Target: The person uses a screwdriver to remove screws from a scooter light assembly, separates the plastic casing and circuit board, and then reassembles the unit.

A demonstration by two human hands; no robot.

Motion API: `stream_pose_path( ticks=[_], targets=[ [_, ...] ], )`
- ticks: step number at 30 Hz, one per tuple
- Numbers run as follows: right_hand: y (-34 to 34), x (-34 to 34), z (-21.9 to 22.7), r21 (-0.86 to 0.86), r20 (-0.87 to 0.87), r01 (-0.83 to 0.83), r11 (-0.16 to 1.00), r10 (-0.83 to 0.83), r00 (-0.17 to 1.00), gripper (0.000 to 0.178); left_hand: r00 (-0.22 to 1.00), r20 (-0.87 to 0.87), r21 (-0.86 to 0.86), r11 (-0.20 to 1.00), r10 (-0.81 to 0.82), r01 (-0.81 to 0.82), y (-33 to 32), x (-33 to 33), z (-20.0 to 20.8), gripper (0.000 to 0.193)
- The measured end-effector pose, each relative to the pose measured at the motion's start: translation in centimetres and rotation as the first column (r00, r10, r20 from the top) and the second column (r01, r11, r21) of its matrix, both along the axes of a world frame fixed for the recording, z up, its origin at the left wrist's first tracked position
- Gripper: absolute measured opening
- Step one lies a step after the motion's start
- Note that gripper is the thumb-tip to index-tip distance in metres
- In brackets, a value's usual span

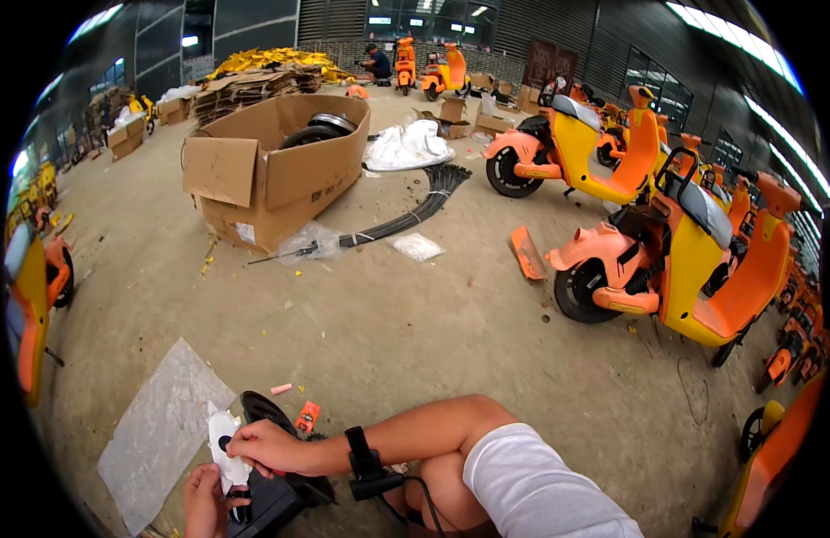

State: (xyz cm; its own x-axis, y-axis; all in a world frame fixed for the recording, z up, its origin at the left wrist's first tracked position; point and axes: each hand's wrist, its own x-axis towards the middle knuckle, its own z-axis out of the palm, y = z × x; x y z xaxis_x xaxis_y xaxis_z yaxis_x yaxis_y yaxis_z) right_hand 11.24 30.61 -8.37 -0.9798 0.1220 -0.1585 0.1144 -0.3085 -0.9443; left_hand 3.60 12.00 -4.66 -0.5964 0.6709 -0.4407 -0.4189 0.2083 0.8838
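Observation:
Low at the left, my left hand [203, 504] is closed on the lower end of a thin white oval piece with ragged edges [223, 426]. My right hand [270, 446] reaches across from the right, its fingers pinched at a small black round piece [224, 443] on the white one. Whether the round piece is stuck down or loose is hard to tell. Right below both hands lies a black boxy part [270, 504], partly covered by them. A black wheel-like rim [264, 409] shows just beyond my right hand.
A translucent plastic sheet [155, 448] and small orange packet [308, 416] lie near my hands. Farther off stand a big cardboard box [289, 193] holding wheels, a bundle of black cables [415, 212] and a white bag [410, 146]. Orange-yellow scooters [679, 269] line the right; a person [376, 63] crouches far back.

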Motion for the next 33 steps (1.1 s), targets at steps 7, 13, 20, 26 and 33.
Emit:
stream_pose_path(
  ticks=[7, 13, 20, 26, 33],
  targets=[
    [0.2, 0.2, -0.3, -0.044, 0.031, 0.015, 0.999, -0.014, 0.999, 0.023, 0.99, -0.11, -0.024, 0.996, -0.085, 0.083, 0.6, 1.4, 1.8, 0.028],
    [-0.1, 0.3, -0.1, -0.022, 0.001, -0.061, 0.998, 0.061, 0.998, 0.026, 0.995, 0.02, 0.054, 0.994, -0.098, 0.097, -0.6, -0.3, -0.7, 0.036],
    [-1.0, 0.1, 0.2, -0.137, -0.051, -0.077, 0.988, 0.071, 0.996, 0.042, 0.995, 0.076, 0.179, 0.983, -0.066, 0.051, 0.6, 0.9, 0.2, 0.035],
    [-0.8, -0.1, 0.6, -0.122, -0.079, -0.107, 0.987, 0.098, 0.992, 0.042, 0.999, -0.033, 0.159, 0.987, -0.025, 0.03, 1.1, 1.4, 0.8, 0.033],
    [-0.2, 0.3, -0.1, -0.062, -0.046, -0.054, 0.997, 0.051, 0.998, 0.042, 0.988, -0.154, 0.099, 0.994, -0.03, 0.046, 1.5, 1.7, 0.8, 0.035]
  ],
)
